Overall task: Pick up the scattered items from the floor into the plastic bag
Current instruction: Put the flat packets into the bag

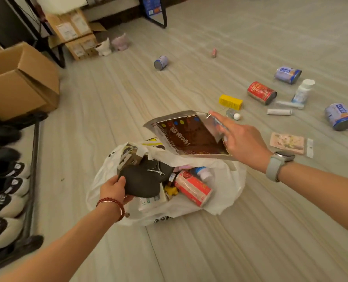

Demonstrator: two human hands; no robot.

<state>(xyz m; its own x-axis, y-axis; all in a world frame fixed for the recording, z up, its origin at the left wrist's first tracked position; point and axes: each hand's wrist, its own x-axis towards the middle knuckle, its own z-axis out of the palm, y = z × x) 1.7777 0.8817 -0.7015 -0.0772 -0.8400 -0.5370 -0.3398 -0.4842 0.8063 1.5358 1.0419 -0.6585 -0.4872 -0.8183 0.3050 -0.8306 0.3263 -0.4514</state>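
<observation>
A white plastic bag (228, 186) lies open on the floor, holding a red can (193, 188), a white bottle and small boxes. My left hand (114, 189) grips a black cap (142, 180) at the bag's left rim. My right hand (242, 139) holds a flat brown packet with silver edges (189, 137) tilted just above the bag's far side. Scattered on the floor to the right are a yellow box (230, 101), a red can (261, 92), blue cans (288, 74) (342, 117), a white bottle (303, 91), two tubes (279, 112) and a pink card (288, 142).
Another blue can (161, 62) and a small pink item (213, 52) lie farther off. Cardboard boxes (20, 82) stand at the left, with a shoe rack (30, 180) full of shoes below them. Two small figurines (103, 47) and black stand legs (161, 17) are at the back.
</observation>
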